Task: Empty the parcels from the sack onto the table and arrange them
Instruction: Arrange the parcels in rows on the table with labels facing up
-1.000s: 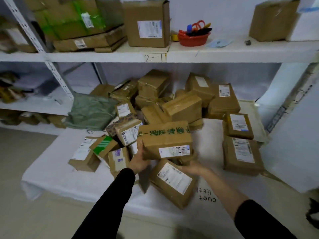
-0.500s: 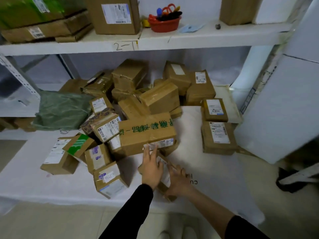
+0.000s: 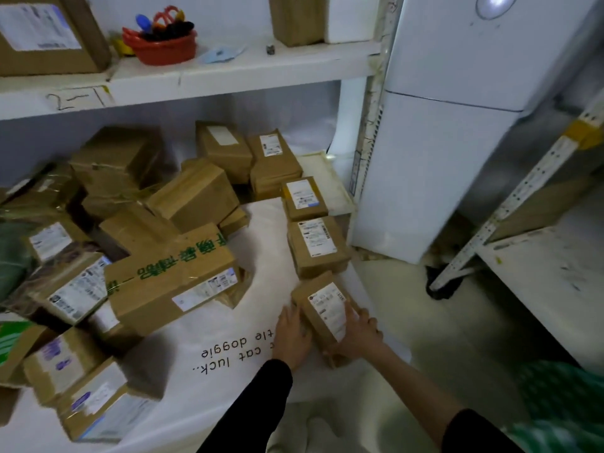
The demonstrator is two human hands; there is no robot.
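A small brown labelled parcel [image 3: 322, 307] lies near the table's right edge, held between both hands. My left hand [image 3: 292, 335] presses flat against its left side; my right hand [image 3: 359, 331] curls round its right side and near end. Just beyond it, two more labelled parcels [image 3: 315, 246] [image 3: 304, 198] lie in a line along the right edge. A large carton with green print [image 3: 173, 273] sits left of my hands, in front of a heap of brown parcels [image 3: 137, 197]. The green sack [image 3: 11, 253] shows at the far left edge.
The table [image 3: 261, 380] is covered with a white sheet with printed words. A shelf above holds a red basket [image 3: 161, 44] and boxes. A white appliance [image 3: 441, 125] stands right of the table, with metal shelving [image 3: 539, 263] beyond. More parcels [image 3: 81, 397] lie at the front left.
Both hands have carried the small labelled parcel from the table's front middle to the right edge, below the two lined-up parcels. The view swung right.
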